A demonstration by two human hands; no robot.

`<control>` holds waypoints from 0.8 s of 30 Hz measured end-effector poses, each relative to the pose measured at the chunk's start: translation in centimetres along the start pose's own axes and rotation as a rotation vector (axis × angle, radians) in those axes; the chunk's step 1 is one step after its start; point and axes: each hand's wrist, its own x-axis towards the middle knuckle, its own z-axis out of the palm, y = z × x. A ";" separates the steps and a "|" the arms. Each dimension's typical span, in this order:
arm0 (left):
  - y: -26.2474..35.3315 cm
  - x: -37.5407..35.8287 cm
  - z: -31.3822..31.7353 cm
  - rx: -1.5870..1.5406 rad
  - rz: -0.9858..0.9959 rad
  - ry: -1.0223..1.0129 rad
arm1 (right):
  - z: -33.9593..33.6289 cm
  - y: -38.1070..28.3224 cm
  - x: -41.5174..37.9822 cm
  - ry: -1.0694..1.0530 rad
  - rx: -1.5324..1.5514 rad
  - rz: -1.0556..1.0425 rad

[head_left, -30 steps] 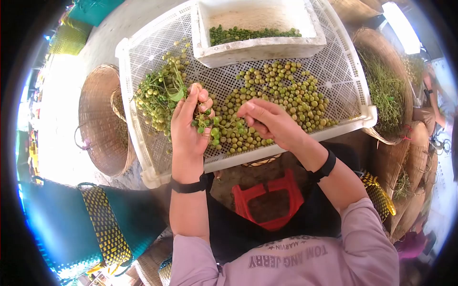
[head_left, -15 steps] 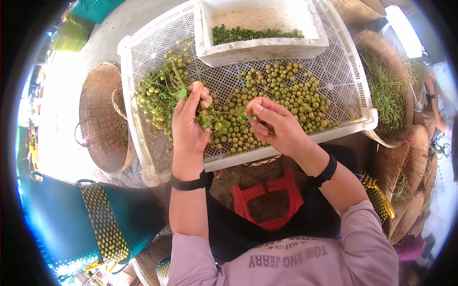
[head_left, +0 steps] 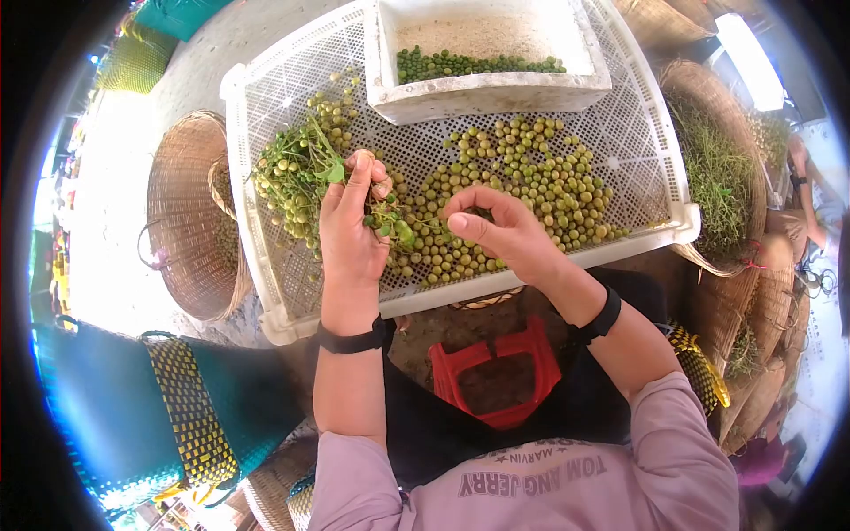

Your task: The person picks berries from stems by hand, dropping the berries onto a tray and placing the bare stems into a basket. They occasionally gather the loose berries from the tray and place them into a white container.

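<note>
My left hand (head_left: 352, 217) is closed round a stalk bearing a sprig of small green berries (head_left: 400, 232), which hangs out on its right side. Close by on the right, my right hand (head_left: 505, 232) has thumb and index finger curled together near a thin stem; anything pinched at the tips is too small to name. Beneath both hands lie loose yellow-green berries (head_left: 549, 181) on a white perforated plastic tray (head_left: 633, 142). A heap of berry bunches with leaves (head_left: 288, 168) rests left of my left hand.
A white foam box (head_left: 491, 93) with small dark green berries stands at the tray's far side. Woven baskets flank the tray, one at left (head_left: 181, 239) and one with stripped stems (head_left: 722, 177) at right. A red plastic stool (head_left: 496, 398) is below.
My right hand has drawn its fingertips slightly left, and the green berries seen at them before no longer show. Fewer berries hang from the sprig. My left hand stays almost in place.
</note>
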 end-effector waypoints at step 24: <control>0.5 0.4 -0.7 0.021 0.008 -0.056 | 0.0 0.4 -0.6 -0.208 0.467 0.107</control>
